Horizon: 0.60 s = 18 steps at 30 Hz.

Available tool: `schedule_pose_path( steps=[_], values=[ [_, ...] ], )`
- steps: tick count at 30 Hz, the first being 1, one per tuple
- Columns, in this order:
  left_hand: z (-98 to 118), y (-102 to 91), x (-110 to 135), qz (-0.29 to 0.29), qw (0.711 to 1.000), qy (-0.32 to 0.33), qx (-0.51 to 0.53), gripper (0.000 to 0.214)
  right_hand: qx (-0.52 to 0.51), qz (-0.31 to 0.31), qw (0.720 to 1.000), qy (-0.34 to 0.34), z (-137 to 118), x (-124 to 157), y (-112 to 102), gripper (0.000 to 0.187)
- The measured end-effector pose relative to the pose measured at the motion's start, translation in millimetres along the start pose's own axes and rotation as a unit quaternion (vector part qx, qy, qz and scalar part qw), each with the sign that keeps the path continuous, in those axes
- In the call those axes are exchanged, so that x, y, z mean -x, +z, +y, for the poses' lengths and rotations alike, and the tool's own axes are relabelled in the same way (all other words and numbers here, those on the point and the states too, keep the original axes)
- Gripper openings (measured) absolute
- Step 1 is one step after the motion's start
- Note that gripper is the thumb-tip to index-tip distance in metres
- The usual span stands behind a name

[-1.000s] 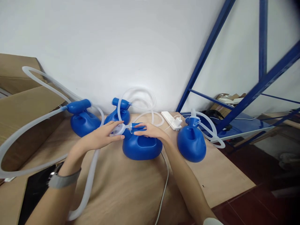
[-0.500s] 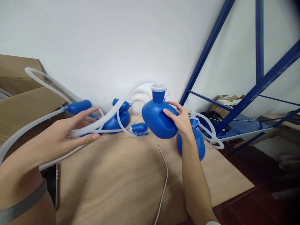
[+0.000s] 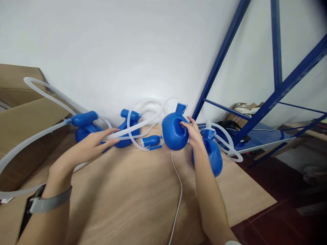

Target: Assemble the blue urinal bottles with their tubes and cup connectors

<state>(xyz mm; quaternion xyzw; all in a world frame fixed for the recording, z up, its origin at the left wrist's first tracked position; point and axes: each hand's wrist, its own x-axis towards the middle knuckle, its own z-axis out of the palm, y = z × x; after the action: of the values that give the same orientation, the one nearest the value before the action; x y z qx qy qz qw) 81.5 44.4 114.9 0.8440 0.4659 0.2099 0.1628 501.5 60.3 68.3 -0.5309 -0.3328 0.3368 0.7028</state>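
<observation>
My right hand (image 3: 192,133) grips a blue plastic urinal bottle (image 3: 173,132) by its moulded handle; the short neck tilts up and to the right. My left hand (image 3: 95,144) is closed around a translucent white tube (image 3: 138,127), thumb and fingers on either side of it. That tube runs right toward the bottle, but where it ends is unclear. Between the hands a blue tube-end piece (image 3: 152,141) with a clip lies on the table. Another blue urinal bottle (image 3: 214,158) stands beyond my right forearm, its tube (image 3: 231,144) looped at its side.
More blue bottles (image 3: 125,139) with tubes stand along the wall at the left. Open cardboard boxes (image 3: 30,119) are at the far left. A thin white cable (image 3: 181,185) crosses the wooden table (image 3: 127,204). A blue metal rack (image 3: 263,139) stands at the right.
My right hand has turned the bottle so its handle side shows and lowered it toward the table. My left hand has moved right and its fingers have closed on the tube.
</observation>
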Motion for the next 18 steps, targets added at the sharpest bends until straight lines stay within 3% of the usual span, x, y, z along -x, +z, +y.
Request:
schedule_pose_path(
  steps=[3, 8, 11, 18],
  values=[
    [13, 18.5, -10, -0.047, 0.997, 0.048, 0.036, 0.064, -0.067, -0.025, 0.997, 0.038, 6, 0, 8, 0.052],
    [23, 47.1, -23, -0.097, 0.988, 0.095, 0.075, 0.056, -0.089, -0.043, 0.994, 0.047, 8, 0, 16, 0.036],
    [18, 68.7, -31, -0.077, 0.991, 0.087, 0.061, 0.058, -0.093, -0.040, 0.994, 0.038, 6, -1, 16, 0.034],
    [6, 127.8, -43, 0.015, 0.999, 0.000, 0.036, 0.067, -0.089, -0.027, 0.995, 0.042, 7, -3, 9, 0.032]
  ],
)
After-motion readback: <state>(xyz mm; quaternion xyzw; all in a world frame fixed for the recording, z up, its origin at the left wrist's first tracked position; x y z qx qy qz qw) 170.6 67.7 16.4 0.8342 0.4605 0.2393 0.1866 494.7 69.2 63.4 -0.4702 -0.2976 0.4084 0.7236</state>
